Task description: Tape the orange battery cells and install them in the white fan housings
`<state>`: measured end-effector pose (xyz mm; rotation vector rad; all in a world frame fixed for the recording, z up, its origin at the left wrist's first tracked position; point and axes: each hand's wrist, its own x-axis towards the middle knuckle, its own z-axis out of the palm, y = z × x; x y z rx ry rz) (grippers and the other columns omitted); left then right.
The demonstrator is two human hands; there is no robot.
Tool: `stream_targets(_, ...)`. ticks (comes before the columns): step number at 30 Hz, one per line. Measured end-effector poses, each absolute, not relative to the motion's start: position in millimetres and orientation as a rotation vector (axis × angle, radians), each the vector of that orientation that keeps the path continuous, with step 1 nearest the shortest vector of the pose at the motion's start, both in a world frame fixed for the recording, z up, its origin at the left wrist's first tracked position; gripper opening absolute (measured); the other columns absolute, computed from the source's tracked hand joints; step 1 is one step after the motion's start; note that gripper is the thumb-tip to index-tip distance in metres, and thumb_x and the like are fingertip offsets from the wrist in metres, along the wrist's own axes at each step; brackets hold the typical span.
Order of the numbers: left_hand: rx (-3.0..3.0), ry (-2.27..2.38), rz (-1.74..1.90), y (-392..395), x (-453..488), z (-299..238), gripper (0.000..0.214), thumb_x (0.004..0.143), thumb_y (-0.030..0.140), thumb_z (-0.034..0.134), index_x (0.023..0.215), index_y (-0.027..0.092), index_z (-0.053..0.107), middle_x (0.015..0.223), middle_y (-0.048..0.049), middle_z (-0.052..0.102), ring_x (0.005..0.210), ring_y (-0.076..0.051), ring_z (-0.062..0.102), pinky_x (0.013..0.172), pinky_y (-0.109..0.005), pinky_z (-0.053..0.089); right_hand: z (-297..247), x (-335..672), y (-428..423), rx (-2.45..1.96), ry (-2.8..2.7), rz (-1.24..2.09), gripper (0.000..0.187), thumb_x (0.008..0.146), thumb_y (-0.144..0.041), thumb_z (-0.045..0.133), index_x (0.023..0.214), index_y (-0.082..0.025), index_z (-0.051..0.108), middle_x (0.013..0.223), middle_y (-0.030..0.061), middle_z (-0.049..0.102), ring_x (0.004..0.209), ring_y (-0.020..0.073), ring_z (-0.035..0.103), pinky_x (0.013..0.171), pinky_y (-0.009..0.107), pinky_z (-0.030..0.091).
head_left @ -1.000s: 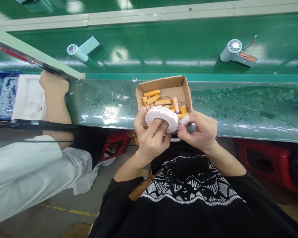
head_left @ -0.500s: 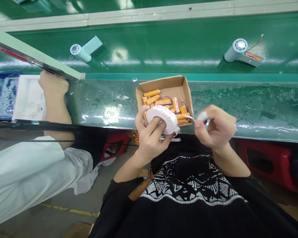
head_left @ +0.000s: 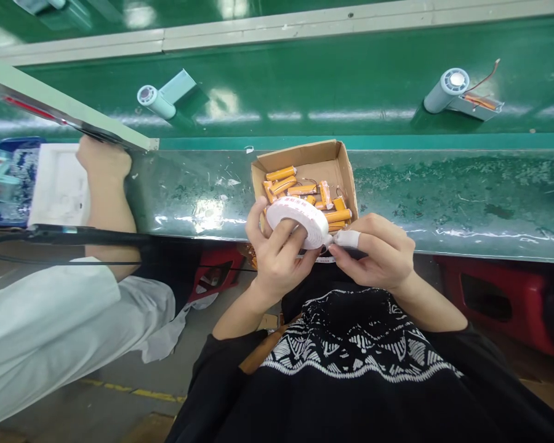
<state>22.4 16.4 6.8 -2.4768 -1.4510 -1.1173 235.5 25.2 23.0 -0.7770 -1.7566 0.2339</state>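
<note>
My left hand grips a roll of white double-sided tape, with fingers through its core and the thumb on its outer edge. At the roll's lower right edge my right hand pinches the loose end of the tape between thumb and index finger. A white wrap covers that index fingertip. Just behind both hands an open cardboard box holds several orange wrapped battery cells, some with thin wires. The roll partly hides the box's near side.
On the green conveyor belt lie two light-blue device housings, one at left and one at right with a wire sticking out. To the left, a co-worker's arm rests beside a white foam tray and a blue bin.
My right hand has moved left, from beside the box to the edge of the tape roll. My left hand and the roll have hardly moved. Light-blue parts have come into view at far left.
</note>
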Motion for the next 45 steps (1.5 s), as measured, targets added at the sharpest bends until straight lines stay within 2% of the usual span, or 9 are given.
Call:
stream_targets(4,-2.458,-1.402,-1.132,16.6,24.0,8.2,0.008,0.092,0.026,0.078,0.099,0.023,0.076,0.093,-0.0096,0.069,0.155,-0.045,0.041,0.121,-0.071,0.044,19.6,236.7,26.6,-0.781,-1.823,0.130,0.025,0.092,-0.012,0.079,0.110,-0.024,0.069,0.090,0.0019,0.080,0.073,0.0176,0.071,0.062,0.034,0.056)
stream_targets(9,-2.512,-1.392,-1.105,17.3,23.4,9.3,0.012,0.091,0.023,0.079,0.103,0.022,0.075,0.102,-0.0106,0.071,0.157,-0.045,0.039,0.120,-0.070,0.045,15.8,240.3,27.6,-0.778,-1.906,0.043,0.019,0.093,-0.014,0.080,0.107,-0.023,0.070,0.089,0.0015,0.080,0.072,0.0172,0.069,0.061,0.035,0.054)
stream_targets(16,-2.492,-1.328,-1.118,18.2,27.2,9.9,0.014,0.093,0.025,0.078,0.106,0.021,0.075,0.100,-0.0104,0.071,0.156,-0.046,0.041,0.114,-0.065,0.053,15.0,236.0,27.2,-0.816,-1.890,0.011,0.015,0.094,-0.013,0.075,0.093,-0.024,0.065,0.081,-0.0009,0.075,0.068,0.0150,0.065,0.061,0.032,0.054)
stream_targets(19,-2.539,-1.314,-1.137,18.9,28.1,11.6,0.015,0.094,0.028,0.078,0.107,0.021,0.075,0.099,-0.0101,0.071,0.154,-0.047,0.043,0.116,-0.070,0.050,13.9,233.0,27.1,-0.834,-1.855,0.009,0.018,0.092,-0.011,0.071,0.088,-0.024,0.060,0.076,-0.0016,0.070,0.065,0.0145,0.061,0.059,0.030,0.053)
stream_targets(22,-2.592,-1.299,-1.154,19.9,29.1,15.0,0.014,0.097,0.031,0.075,0.105,0.021,0.074,0.099,-0.0087,0.073,0.140,-0.042,0.057,0.121,-0.076,0.044,13.6,231.6,26.8,-0.830,-1.843,0.022,0.019,0.088,-0.011,0.070,0.085,-0.025,0.057,0.073,-0.0012,0.068,0.064,0.0149,0.059,0.058,0.030,0.052)
stream_targets(24,-2.642,-1.318,-1.139,20.5,29.9,17.9,0.012,0.098,0.033,0.073,0.104,0.022,0.073,0.099,-0.0074,0.074,0.133,-0.038,0.062,0.122,-0.076,0.043,13.6,231.5,26.2,-0.827,-1.839,0.045,0.019,0.087,-0.011,0.069,0.085,-0.025,0.056,0.072,-0.0013,0.067,0.063,0.0152,0.059,0.057,0.030,0.052)
stream_targets(29,-2.712,-1.327,-1.215,21.2,30.9,22.9,0.011,0.098,0.030,0.073,0.105,0.021,0.072,0.103,-0.0070,0.075,0.141,-0.039,0.059,0.120,-0.072,0.048,13.1,232.6,24.2,-0.801,-1.835,0.107,0.019,0.086,-0.011,0.069,0.088,-0.025,0.056,0.074,-0.0005,0.068,0.064,0.0158,0.061,0.058,0.031,0.054)
stream_targets(38,-2.793,-1.435,-1.218,20.9,24.6,23.4,0.015,0.097,0.035,0.076,0.103,0.022,0.074,0.105,-0.0070,0.077,0.152,-0.042,0.051,0.122,-0.074,0.046,13.3,231.3,22.4,-0.758,-1.840,0.180,0.019,0.084,-0.011,0.068,0.090,-0.025,0.056,0.075,0.0008,0.069,0.063,0.0172,0.063,0.058,0.032,0.055)
stream_targets(45,-2.822,-1.433,-1.272,22.2,24.4,25.7,0.014,0.100,0.034,0.075,0.110,0.023,0.076,0.108,-0.0045,0.079,0.130,-0.034,0.069,0.128,-0.077,0.041,12.4,230.2,18.8,-0.748,-1.828,0.247,0.021,0.083,-0.010,0.067,0.090,-0.025,0.055,0.076,-0.0001,0.068,0.064,0.0164,0.064,0.058,0.031,0.057)
